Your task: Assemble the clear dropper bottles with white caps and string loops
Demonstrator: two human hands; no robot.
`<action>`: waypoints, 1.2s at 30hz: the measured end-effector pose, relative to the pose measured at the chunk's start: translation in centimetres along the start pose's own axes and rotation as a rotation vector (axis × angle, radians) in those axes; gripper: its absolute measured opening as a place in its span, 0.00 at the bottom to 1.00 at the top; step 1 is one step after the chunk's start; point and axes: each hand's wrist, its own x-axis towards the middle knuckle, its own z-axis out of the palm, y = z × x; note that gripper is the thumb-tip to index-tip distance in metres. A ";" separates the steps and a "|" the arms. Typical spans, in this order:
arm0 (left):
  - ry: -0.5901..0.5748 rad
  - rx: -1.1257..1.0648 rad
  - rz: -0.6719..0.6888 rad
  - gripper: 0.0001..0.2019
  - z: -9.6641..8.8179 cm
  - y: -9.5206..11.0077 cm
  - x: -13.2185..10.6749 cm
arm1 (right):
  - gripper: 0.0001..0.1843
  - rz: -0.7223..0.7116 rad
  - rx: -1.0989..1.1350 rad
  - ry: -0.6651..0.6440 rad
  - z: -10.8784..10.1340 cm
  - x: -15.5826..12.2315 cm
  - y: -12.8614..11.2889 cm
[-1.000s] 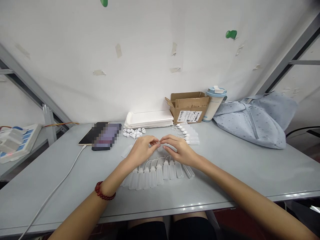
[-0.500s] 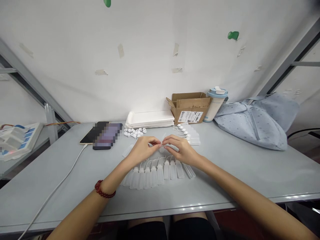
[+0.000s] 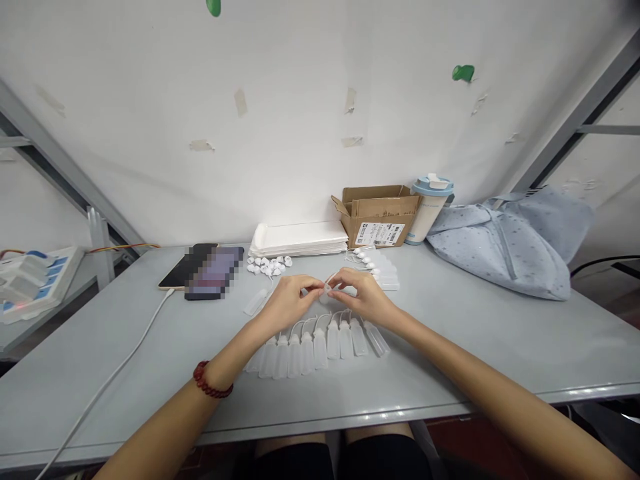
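Note:
My left hand (image 3: 287, 303) and my right hand (image 3: 364, 295) meet above the middle of the grey table (image 3: 150, 373), fingers pinched together on a small translucent bottle part (image 3: 327, 288) held between them. Just below the hands lies a row of several small translucent squeeze bottles (image 3: 310, 347) with thin tethered caps. A single loose bottle (image 3: 255, 302) lies to the left of my left hand. A cluster of small white caps (image 3: 269, 265) sits behind the hands, and a second group of capped bottles (image 3: 377, 267) lies behind my right hand.
A stack of white trays (image 3: 299, 238), an open cardboard box (image 3: 379, 215) and a blue-lidded cup (image 3: 429, 208) stand by the wall. A pale blue bag (image 3: 505, 247) fills the right. Two phones (image 3: 203, 270) with a white cable (image 3: 115, 373) lie left.
Both hands have stayed together over the bottle row, shifting slightly toward the wall while the fingers work the small part. The camera moved a little.

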 end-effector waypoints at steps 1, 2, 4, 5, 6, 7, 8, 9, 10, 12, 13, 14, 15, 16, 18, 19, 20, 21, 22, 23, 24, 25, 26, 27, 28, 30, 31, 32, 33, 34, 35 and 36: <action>-0.005 0.002 0.008 0.11 0.1 0.0 0.0 | 0.05 0.005 -0.003 -0.009 0.0 0.0 0.0; -0.012 0.004 0.014 0.12 0.1 0.0 0.0 | 0.06 0.010 -0.006 -0.020 0.0 0.1 0.1; -0.026 0.023 0.020 0.13 0.0 -0.1 0.0 | 0.07 0.020 -0.008 -0.046 -0.1 0.1 0.1; -0.022 0.045 0.017 0.13 -0.2 -0.3 0.0 | 0.08 0.023 -0.004 -0.057 -0.1 0.1 0.1; -0.006 0.077 0.009 0.14 -0.4 -0.6 0.1 | 0.08 0.026 0.000 -0.066 -0.1 0.2 0.1; 0.022 0.122 -0.001 0.14 -0.8 -0.9 0.2 | 0.08 0.028 0.000 -0.071 -0.1 0.2 0.2; 0.059 0.178 -0.016 0.14 -1.2 -1.3 0.3 | 0.08 0.029 -0.002 -0.073 -0.1 0.2 0.2; 0.098 0.243 -0.036 0.15 -1.6 -1.7 0.4 | 0.07 0.030 -0.006 -0.073 -0.1 0.2 0.2; 0.128 0.312 -0.060 0.16 -2.1 -2.2 0.5 | 0.07 0.033 -0.010 -0.071 -0.1 0.2 0.2; 0.149 0.425 -0.104 0.17 -2.9 -2.9 0.7 | 0.07 0.048 -0.016 -0.069 0.0 0.1 0.3; 0.140 0.466 -0.119 0.17 -3.2 -3.3 0.8 | 0.07 0.058 -0.017 -0.066 0.0 0.1 0.4; 0.123 0.495 -0.129 0.17 -3.4 -3.5 0.8 | 0.08 0.070 -0.017 -0.064 0.1 0.1 0.4; 0.103 0.516 -0.134 0.17 -3.6 -3.8 0.9 | 0.08 0.084 -0.019 -0.062 0.1 0.1 0.4; 0.087 0.529 -0.137 0.16 -3.7 -4.0 0.9 | 0.07 0.097 -0.020 -0.061 0.1 0.1 0.5; 0.083 0.533 -0.133 0.16 -4.0 -4.5 1.0 | 0.07 0.114 -0.020 -0.065 0.2 0.2 0.5; 0.093 0.529 -0.129 0.16 -4.3 -4.9 1.1 | 0.06 0.118 -0.019 -0.069 0.2 0.2 0.5; 0.108 0.527 -0.128 0.15 -4.6 -5.3 1.1 | 0.06 0.121 -0.018 -0.072 0.2 0.2 0.4; 0.123 0.531 -0.130 0.15 -4.9 -5.7 1.1 | 0.06 0.125 -0.013 -0.077 0.2 0.2 0.4; 0.132 0.547 -0.138 0.15 -5.3 -6.2 1.1 | 0.06 0.132 -0.006 -0.083 0.2 0.2 0.4; 0.132 0.567 -0.150 0.15 -5.7 -6.7 1.1 | 0.05 0.142 0.003 -0.089 0.2 0.2 0.4; 0.127 0.587 -0.157 0.15 -6.0 -7.1 1.1 | 0.05 0.155 0.014 -0.095 0.2 0.2 0.4; 0.120 0.604 -0.163 0.14 -6.3 -7.6 1.0 | 0.05 0.167 0.024 -0.102 0.2 0.2 0.4; 0.119 0.613 -0.169 0.13 -6.5 -8.0 0.9 | 0.05 0.174 0.033 -0.107 0.3 0.2 0.4; 0.124 0.618 -0.172 0.13 -6.6 -8.4 0.9 | 0.05 0.179 0.040 -0.111 0.3 0.2 0.4; 0.132 0.619 -0.176 0.13 -6.6 -8.7 0.9 | 0.05 0.182 0.044 -0.114 0.3 0.2 0.3; 0.147 0.613 -0.178 0.13 -6.4 -9.0 0.9 | 0.05 0.187 0.045 -0.122 0.3 0.2 0.3; 0.151 0.606 -0.177 0.13 -6.3 -9.1 0.9 | 0.05 0.191 0.041 -0.126 0.3 0.2 0.3; 0.151 0.597 -0.177 0.13 -6.1 -9.1 1.0 | 0.05 0.196 0.036 -0.132 0.3 0.2 0.3; 0.148 0.583 -0.177 0.14 -5.9 -9.0 1.1 | 0.05 0.201 0.032 -0.138 0.4 0.2 0.3; 0.143 0.569 -0.175 0.14 -5.7 -8.9 1.2 | 0.05 0.205 0.029 -0.141 0.4 0.3 0.3; 0.136 0.559 -0.172 0.15 -5.5 -8.7 1.3 | 0.06 0.208 0.028 -0.143 0.4 0.3 0.3; 0.127 0.556 -0.166 0.15 -5.3 -8.5 1.4 | 0.06 0.208 0.029 -0.146 0.4 0.3 0.3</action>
